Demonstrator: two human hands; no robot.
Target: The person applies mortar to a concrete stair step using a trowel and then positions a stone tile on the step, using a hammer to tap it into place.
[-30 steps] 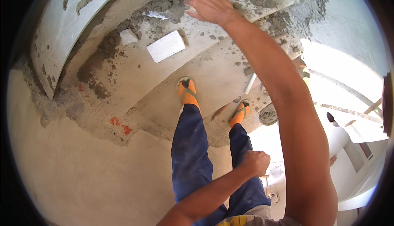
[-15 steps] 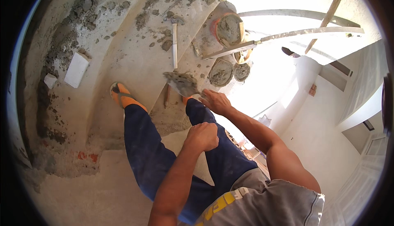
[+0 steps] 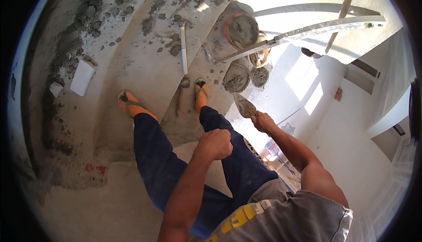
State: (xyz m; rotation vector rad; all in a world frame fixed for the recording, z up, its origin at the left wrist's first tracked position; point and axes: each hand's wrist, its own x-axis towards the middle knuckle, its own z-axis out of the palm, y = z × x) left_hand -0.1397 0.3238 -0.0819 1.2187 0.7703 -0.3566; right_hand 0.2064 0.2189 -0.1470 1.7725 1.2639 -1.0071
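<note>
My right hand [image 3: 262, 121] grips a mason's trowel [image 3: 244, 106], its blade smeared with grey mortar and held just on the near side of the mortar pails. The larger pail [image 3: 236, 78] and a smaller pail [image 3: 260, 77] both contain grey mortar. Above my right thigh, my left hand [image 3: 214, 144] is closed in a fist; its curled fingers hide whatever may be inside. A white-handled hammer [image 3: 183, 50] lies on the floor beyond my feet. Closer in, a wooden-handled hammer [image 3: 180, 97] rests beside my right foot [image 3: 201, 94].
A larger tub of mortar [image 3: 242, 31] stands farther back, and a long metal straightedge [image 3: 303, 34] slants past it toward the right. White blocks [image 3: 82, 77] and mortar crumbs [image 3: 90, 13] litter the left side. My left foot [image 3: 130, 104] stands on the concrete floor.
My right hand has swung the trowel rightward and nearer, from above my right foot to beside the pails. My left fist has barely moved.
</note>
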